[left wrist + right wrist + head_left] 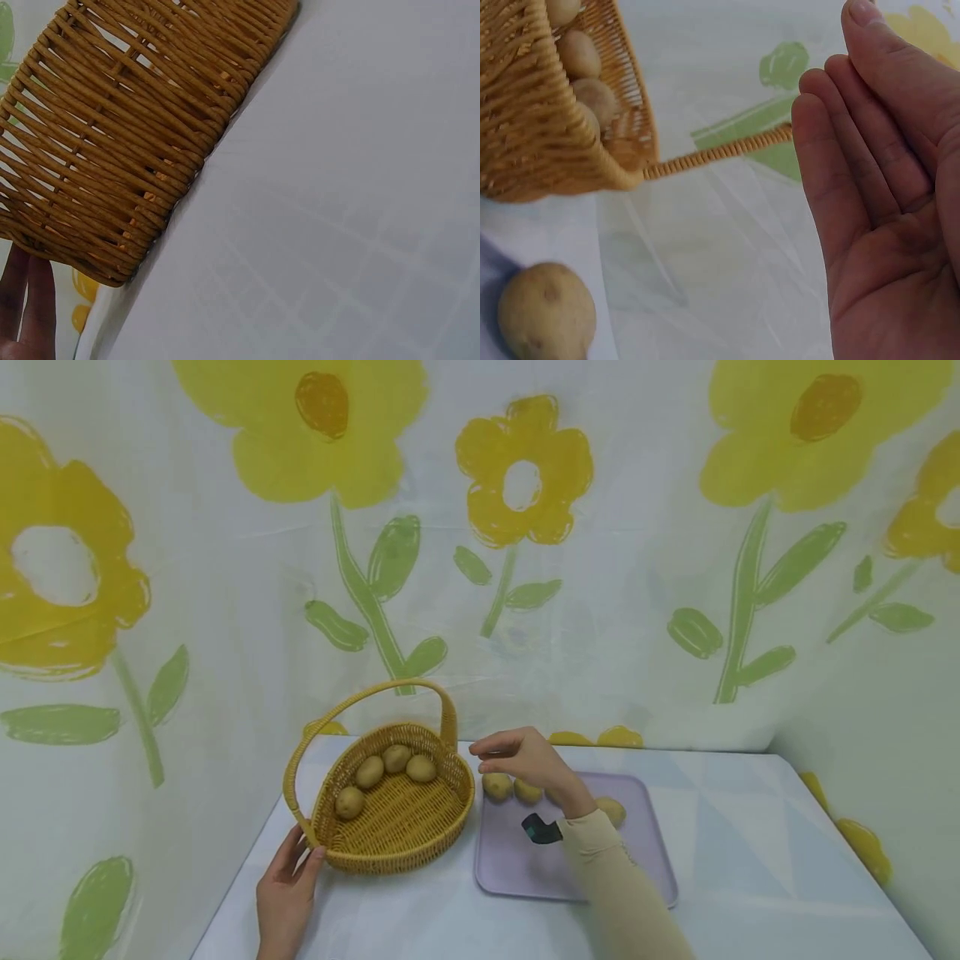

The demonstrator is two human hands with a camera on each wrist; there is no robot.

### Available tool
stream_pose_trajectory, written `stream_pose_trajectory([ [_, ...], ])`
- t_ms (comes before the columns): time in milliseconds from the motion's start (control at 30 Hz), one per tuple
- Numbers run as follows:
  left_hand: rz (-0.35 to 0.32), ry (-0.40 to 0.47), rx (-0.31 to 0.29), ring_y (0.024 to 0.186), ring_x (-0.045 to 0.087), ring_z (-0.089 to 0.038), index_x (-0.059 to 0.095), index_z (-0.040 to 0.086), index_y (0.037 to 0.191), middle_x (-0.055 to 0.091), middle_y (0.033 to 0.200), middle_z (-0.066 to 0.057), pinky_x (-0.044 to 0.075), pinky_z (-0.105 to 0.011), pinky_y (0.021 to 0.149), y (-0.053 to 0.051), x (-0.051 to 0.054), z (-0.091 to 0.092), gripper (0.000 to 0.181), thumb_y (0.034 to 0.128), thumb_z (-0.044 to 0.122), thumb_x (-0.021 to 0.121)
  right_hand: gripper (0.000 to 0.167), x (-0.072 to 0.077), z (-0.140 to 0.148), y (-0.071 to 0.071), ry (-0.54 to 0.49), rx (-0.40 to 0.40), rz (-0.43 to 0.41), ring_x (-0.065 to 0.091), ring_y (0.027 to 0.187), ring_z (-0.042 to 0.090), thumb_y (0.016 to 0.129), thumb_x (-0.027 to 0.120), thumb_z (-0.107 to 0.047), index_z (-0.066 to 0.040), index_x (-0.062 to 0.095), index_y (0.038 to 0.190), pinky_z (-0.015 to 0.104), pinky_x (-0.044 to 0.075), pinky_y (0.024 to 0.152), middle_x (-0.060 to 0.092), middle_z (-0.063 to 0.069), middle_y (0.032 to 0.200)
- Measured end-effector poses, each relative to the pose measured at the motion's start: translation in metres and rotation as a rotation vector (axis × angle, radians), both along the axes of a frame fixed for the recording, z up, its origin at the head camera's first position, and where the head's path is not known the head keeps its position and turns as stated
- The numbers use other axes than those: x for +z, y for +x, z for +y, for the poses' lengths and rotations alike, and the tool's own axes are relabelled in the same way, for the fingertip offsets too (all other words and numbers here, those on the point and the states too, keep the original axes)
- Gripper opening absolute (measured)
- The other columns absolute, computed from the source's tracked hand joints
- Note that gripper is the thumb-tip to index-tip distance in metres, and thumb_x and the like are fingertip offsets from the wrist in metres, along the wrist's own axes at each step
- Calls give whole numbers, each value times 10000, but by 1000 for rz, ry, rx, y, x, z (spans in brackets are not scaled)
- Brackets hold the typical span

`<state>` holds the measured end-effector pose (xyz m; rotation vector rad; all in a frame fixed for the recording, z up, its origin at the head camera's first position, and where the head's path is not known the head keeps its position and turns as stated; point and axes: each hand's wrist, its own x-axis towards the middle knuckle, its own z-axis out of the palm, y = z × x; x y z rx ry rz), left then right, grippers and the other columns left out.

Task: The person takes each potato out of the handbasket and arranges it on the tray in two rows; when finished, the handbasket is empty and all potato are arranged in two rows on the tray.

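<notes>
A wicker basket (397, 852) with a tall arched handle stands on the table, several potatoes (370, 772) lying along its far side. My left hand (285, 893) holds the basket's left end near the foot of the handle, thumb in front and fingers at the side. In the left wrist view two fingers (39, 307) meet the wicker edge. My right hand (528, 758) hovers above the tray's far left part, just right of the basket, with nothing in it. Its fingers are nearly straight and the palm shows in the right wrist view.
A light purple tray (517, 881) lies right of the basket. Several potatoes (497, 787) sit along its far side, partly hidden by the right hand and forearm. The white-and-blue tablecloth (750, 843) meets a flower-printed curtain (600, 635) behind.
</notes>
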<state>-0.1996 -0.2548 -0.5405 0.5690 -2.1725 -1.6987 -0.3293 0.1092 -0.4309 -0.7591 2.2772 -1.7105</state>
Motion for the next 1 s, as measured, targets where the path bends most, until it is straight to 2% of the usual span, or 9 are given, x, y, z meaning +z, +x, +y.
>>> stream_pose_trajectory([
  [133,-9,-26,16,1434,470,-346,416,136,1564,463,1589,-115,457,78,873,0,0,0,632,1004,275,673,277,-1,-16,-5,1,36,28,727,1068,153,909,768,-77,-12,753,1178,287,655,907,736,133,1248],
  [267,-10,-35,22,1431,473,-349,420,136,1562,467,1588,-107,447,85,875,0,1,0,626,1006,273,671,298,-4,-28,-8,-10,57,2,727,1036,115,912,767,-79,28,735,1188,265,652,904,728,166,1249],
  [500,-12,-15,7,1443,438,-395,398,116,1570,430,1610,-115,428,104,852,1,3,0,640,1010,271,664,328,-5,-47,-13,3,97,-28,717,1100,172,899,801,-197,-77,760,1201,259,634,936,742,110,1244],
  [700,-11,-13,3,1444,433,-402,384,110,1576,421,1614,-127,431,103,851,2,5,1,652,1009,266,666,312,-11,-63,-20,-3,166,-10,688,1173,318,920,773,-142,-52,746,1217,248,618,967,724,175,1254],
  [867,-3,-11,-3,1442,432,-409,381,103,1577,422,1614,-124,427,102,856,2,5,1,663,1007,282,667,304,-17,-75,-22,-12,156,-78,697,1158,238,905,792,-162,-93,762,1200,240,609,978,748,70,1241],
  [1000,-22,-14,-4,1448,418,-419,358,96,1585,397,1625,-138,425,109,834,2,4,1,674,1011,279,660,353,-17,-84,-23,-8,172,-91,701,1160,235,897,799,-154,-49,739,1229,247,618,976,726,124,1272],
])
